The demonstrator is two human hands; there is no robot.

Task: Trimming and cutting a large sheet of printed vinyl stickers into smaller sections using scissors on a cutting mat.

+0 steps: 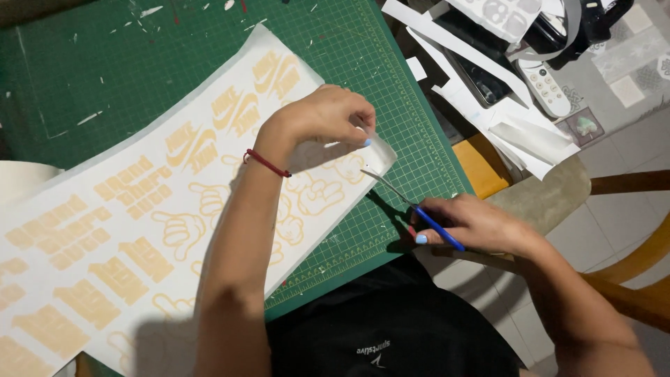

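Note:
A long white sheet (105, 237) printed with pale orange shapes and hand outlines lies across a green cutting mat (335, 56). My left hand (328, 115) pinches the sheet's right corner (380, 153) and lifts it off the mat. My right hand (474, 223) holds a thin blue-handled tool (436, 227) whose metal tip (370, 174) touches the sheet's edge just below the lifted corner. A red cord is around my left wrist.
White paper strips and scraps (481, 77) pile up at the mat's upper right, with a white remote control (548, 87) among them. An orange block (481, 164) sits beside the mat's right edge. A wooden chair arm (628, 181) is at right over tiled floor.

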